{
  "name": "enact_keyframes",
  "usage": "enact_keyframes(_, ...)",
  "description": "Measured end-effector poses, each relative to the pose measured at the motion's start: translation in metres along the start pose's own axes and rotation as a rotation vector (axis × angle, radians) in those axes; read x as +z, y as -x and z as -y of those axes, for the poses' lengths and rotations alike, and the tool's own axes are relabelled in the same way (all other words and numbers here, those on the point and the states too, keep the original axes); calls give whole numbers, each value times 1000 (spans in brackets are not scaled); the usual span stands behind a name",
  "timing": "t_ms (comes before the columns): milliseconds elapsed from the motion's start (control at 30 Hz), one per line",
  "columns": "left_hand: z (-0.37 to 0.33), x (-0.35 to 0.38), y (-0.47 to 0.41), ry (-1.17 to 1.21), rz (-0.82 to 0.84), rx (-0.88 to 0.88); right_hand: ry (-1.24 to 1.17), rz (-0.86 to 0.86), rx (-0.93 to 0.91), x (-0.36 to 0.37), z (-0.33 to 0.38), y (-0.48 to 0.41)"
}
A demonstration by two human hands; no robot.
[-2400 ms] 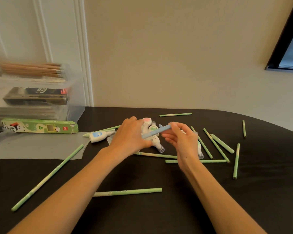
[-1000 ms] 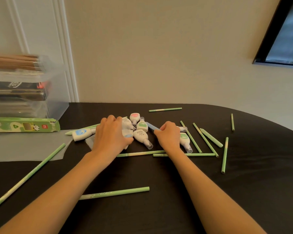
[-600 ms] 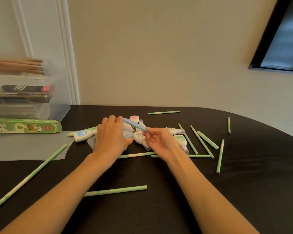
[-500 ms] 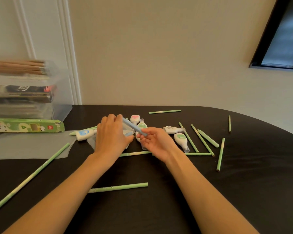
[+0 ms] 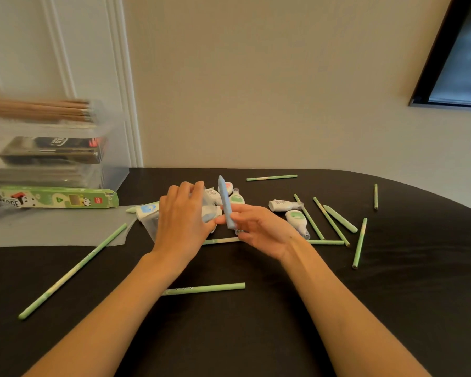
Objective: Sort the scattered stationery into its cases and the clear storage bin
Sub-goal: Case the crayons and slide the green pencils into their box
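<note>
My right hand (image 5: 259,229) pinches a light blue pen (image 5: 225,202) near its lower end, and the pen stands almost upright over the table middle. My left hand (image 5: 184,221) grips a small clear plastic pouch (image 5: 151,223) just left of the pen. Several white correction tapes (image 5: 297,217) lie behind and beside my hands. Green pencils (image 5: 203,289) are scattered over the black table (image 5: 256,336). The clear storage bin (image 5: 112,137) stands at the far left. In front of it lies a green pencil case (image 5: 57,200).
The bin holds brown pencils (image 5: 41,110) on top and a black box (image 5: 49,149) inside. A translucent sheet (image 5: 38,229) lies flat on the table before the bin. A dark window (image 5: 460,55) is at the upper right. The table's rounded edge curves away at the right.
The blue pen has swung from a slant to nearly upright in my right hand. My left hand has lifted the clear pouch off the pile.
</note>
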State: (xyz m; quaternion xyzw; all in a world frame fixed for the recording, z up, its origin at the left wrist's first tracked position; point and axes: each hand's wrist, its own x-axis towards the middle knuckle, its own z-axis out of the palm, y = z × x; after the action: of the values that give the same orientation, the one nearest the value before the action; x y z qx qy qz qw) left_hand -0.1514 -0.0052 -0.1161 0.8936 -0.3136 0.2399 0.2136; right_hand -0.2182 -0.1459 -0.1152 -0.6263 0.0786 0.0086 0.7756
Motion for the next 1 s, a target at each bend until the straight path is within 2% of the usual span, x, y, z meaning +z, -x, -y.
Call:
enact_keyframes(100, 0, 1, 2, -1, 28, 14, 1, -14, -9, 0, -1, 1)
enact_keyframes(200, 2, 2, 3, -13, 75, 24, 22, -154, -62, 1, -2, -2)
enact_keyframes(333, 6, 2, 7, -23, 107, 30, -94, -312, -150, 1, -2, -7)
enact_keyframes(433, 5, 3, 9, -16, 118, 39, -132, -291, -168, 4, -7, -10)
enact_keyframes(667, 7, 3, 9, 56, 143, 0, -41, -299, -227, 1, -5, -8)
enact_keyframes(800, 9, 4, 7, 151, 162, -46, -19, -279, -219, 1, -4, -8)
enact_keyframes(1000, 6, 4, 8, 155, 153, 9, -75, -212, -166, 2, -6, -8)
